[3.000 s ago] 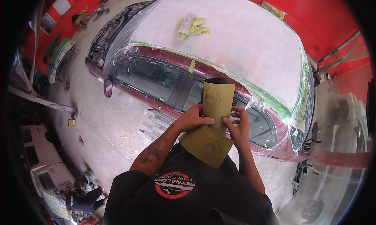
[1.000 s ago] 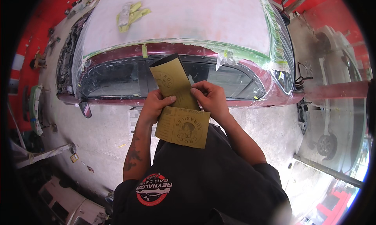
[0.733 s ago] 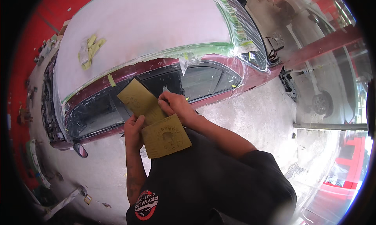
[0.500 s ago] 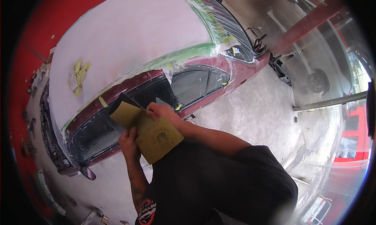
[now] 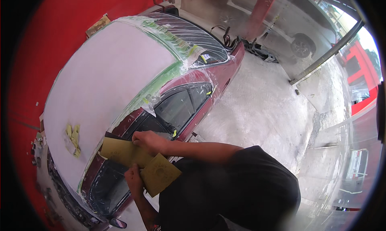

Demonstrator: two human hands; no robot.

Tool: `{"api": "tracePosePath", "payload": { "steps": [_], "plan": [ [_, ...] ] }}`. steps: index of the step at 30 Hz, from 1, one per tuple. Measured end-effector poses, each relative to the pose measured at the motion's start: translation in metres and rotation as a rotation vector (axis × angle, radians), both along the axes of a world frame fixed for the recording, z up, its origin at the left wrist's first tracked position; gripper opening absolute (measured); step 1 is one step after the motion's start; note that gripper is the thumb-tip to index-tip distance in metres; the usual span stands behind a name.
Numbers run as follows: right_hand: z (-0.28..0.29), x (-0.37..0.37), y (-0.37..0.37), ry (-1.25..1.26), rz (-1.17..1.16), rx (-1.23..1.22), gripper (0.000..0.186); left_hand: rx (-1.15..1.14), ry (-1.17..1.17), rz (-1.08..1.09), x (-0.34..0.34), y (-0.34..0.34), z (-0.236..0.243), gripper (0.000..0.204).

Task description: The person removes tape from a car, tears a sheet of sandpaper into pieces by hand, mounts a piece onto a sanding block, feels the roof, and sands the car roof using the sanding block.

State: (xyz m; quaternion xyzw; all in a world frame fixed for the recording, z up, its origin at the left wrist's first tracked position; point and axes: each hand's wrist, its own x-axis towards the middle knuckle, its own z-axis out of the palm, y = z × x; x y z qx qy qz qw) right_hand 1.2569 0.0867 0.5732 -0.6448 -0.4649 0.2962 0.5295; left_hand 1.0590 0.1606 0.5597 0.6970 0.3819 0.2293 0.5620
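A tan-backed sandpaper sheet (image 5: 128, 151) is held over the side of a dark red car (image 5: 227, 78). My right hand (image 5: 150, 142) closes on its upper edge, fingers curled. My left hand (image 5: 134, 179) pinches its lower edge, thumb on top. A second square sandpaper part (image 5: 161, 175) slants down between my hands towards my shirt; whether it is still joined to the upper part I cannot tell. A dark strip of grit side shows along the top edge. Beyond my hands lies the car's pale, dusty roof (image 5: 104, 66), bordered by green masking tape (image 5: 171, 72).
Crumpled yellow tape and paper (image 5: 73, 139) lies on the roof. Clear plastic film (image 5: 189, 32) covers the rear glass. A side mirror (image 5: 118, 223) sticks out at the lower left. A red post (image 5: 263, 8) and a metal pole (image 5: 327, 52) stand right, near another car (image 5: 301, 46).
The sandpaper's two parts have swung to a sharper angle to each other, my right hand moving left along the upper edge. My view has turned, shifting the car left and down.
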Motion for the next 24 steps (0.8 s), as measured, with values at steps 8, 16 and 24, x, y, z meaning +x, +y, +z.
{"api": "tracePosePath", "payload": {
  "steps": [8,16,24],
  "plan": [
    [0.017,0.016,-0.010,0.023,-0.056,0.172,0.014,0.407,0.210,-0.339,0.023,0.015,0.040,0.041],
    [0.022,0.034,-0.026,0.026,-0.075,0.154,0.014,0.159,0.201,-0.513,0.047,0.015,0.044,0.042],
    [0.017,0.043,-0.040,-0.033,-0.125,0.229,0.015,-0.092,0.136,-0.550,0.066,-0.002,0.044,0.045]
  ]
}}
